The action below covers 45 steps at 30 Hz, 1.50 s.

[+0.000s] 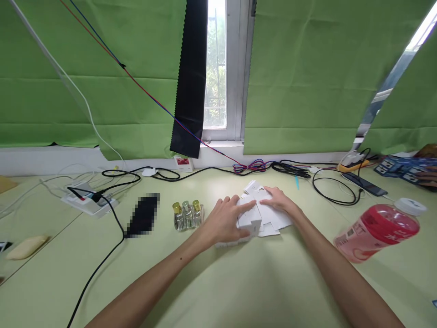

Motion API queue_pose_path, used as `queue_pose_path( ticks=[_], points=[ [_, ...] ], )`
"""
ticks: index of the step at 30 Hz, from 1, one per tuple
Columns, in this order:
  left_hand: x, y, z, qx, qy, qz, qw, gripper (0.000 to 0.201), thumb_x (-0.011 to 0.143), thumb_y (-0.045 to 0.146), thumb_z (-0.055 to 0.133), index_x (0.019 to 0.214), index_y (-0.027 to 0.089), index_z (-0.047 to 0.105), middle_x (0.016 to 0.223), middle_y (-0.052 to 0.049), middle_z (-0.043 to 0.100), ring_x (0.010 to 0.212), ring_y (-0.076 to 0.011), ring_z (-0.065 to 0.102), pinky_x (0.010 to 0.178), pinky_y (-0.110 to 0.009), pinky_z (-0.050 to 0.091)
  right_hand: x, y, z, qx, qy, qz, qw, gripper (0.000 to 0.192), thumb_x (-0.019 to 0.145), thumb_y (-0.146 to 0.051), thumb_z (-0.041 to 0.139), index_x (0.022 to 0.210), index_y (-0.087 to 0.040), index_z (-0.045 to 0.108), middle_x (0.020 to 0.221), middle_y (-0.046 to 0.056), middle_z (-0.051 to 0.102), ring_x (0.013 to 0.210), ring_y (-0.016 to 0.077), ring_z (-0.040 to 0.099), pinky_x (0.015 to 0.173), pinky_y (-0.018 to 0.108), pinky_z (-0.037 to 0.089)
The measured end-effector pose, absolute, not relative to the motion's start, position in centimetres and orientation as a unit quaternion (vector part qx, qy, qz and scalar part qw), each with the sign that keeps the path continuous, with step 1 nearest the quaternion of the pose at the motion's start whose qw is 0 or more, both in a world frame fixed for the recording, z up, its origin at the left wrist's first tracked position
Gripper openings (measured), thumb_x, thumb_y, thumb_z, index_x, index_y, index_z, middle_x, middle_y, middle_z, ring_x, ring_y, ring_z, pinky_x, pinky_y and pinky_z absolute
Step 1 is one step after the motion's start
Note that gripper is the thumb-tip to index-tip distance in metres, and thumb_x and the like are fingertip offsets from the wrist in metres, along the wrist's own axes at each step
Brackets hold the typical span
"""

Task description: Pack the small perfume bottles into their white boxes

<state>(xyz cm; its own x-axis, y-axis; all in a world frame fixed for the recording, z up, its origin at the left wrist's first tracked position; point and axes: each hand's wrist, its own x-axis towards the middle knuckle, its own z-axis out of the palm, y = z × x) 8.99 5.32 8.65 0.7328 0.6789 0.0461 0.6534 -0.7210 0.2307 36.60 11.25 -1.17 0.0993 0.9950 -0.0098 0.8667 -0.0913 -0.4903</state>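
A small white box (pixel 251 222) lies on the pale green table in front of me. My left hand (pixel 223 221) grips it from the left, thumb low on its near side and index finger across the top. Just to the right, flattened white carton pieces (pixel 273 216) with cut flaps lie overlapping. My right hand (pixel 279 199) is closed on their far edge, the thumb on top; the other fingers are partly hidden. Beside my left hand stand three small clear glass bottles (pixel 187 216) with gold and greenish caps.
At right a pink drink bottle (pixel 375 232) with a white cap leans, near a phone (pixel 364 183). A power strip (pixel 90 200) and a pixelated dark object (pixel 143 215) are at left. Black cables (pixel 205 169) run along the back below green blinds (pixel 307 91).
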Motion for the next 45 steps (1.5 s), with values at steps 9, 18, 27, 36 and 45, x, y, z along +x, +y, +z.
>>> queue_pose_path(
  ticks=[9, 18, 27, 36, 45],
  points=[
    [8.6, 0.5, 8.7, 0.931, 0.338, 0.058, 0.123, 0.086, 0.076, 0.049, 0.076, 0.152, 0.043, 0.037, 0.121, -0.010, 0.054, 0.100, -0.0330, 0.056, 0.090, -0.049, 0.046, 33.0, 15.9, -0.4, -0.648, -0.712, 0.202, 0.180, 0.077, 0.076, -0.038, 0.080, 0.145, -0.019, 0.053, 0.142, 0.015, 0.056, 0.136, 0.0335, 0.046, 0.112, 0.042, 0.035],
    [9.2, -1.2, 8.4, 0.948, 0.283, 0.058, 0.132, 0.083, 0.077, 0.048, 0.076, 0.149, 0.042, 0.037, 0.124, -0.009, 0.055, 0.105, -0.0344, 0.055, 0.092, -0.051, 0.047, 27.2, 17.1, 0.4, -0.577, -0.764, 0.217, 0.192, 0.072, 0.080, -0.037, 0.077, 0.146, -0.022, 0.051, 0.148, 0.013, 0.053, 0.139, 0.0309, 0.046, 0.115, 0.044, 0.035],
    [9.4, -0.4, 8.4, 0.954, 0.279, 0.057, 0.098, 0.078, 0.079, 0.051, 0.075, 0.148, 0.041, 0.040, 0.120, -0.010, 0.054, 0.105, -0.0356, 0.056, 0.087, -0.049, 0.049, 25.9, 16.1, 3.9, -0.518, -0.807, 0.249, 0.134, 0.086, 0.076, -0.042, 0.081, 0.152, -0.028, 0.045, 0.155, 0.009, 0.049, 0.143, 0.0346, 0.043, 0.119, 0.051, 0.032],
    [9.7, 1.2, 8.7, 0.955, 0.281, 0.055, 0.077, 0.081, 0.076, 0.049, 0.079, 0.148, 0.041, 0.042, 0.121, -0.011, 0.054, 0.098, -0.0338, 0.058, 0.082, -0.046, 0.050, 26.6, 13.9, 6.9, -0.489, -0.811, 0.185, 0.265, 0.078, 0.079, -0.046, 0.079, 0.148, -0.025, 0.050, 0.157, 0.010, 0.046, 0.150, 0.0317, 0.033, 0.122, 0.049, 0.026],
    [10.0, 3.4, 8.5, 0.956, 0.281, 0.070, 0.055, 0.077, 0.077, 0.047, 0.079, 0.146, 0.038, 0.045, 0.120, -0.011, 0.056, 0.105, -0.0337, 0.057, 0.086, -0.044, 0.048, 29.8, 7.2, 10.8, -0.514, -0.768, 0.213, 0.317, 0.042, 0.092, -0.043, 0.062, 0.129, -0.023, 0.065, 0.132, 0.008, 0.067, 0.113, 0.0254, 0.067, 0.100, 0.041, 0.053]
  ],
)
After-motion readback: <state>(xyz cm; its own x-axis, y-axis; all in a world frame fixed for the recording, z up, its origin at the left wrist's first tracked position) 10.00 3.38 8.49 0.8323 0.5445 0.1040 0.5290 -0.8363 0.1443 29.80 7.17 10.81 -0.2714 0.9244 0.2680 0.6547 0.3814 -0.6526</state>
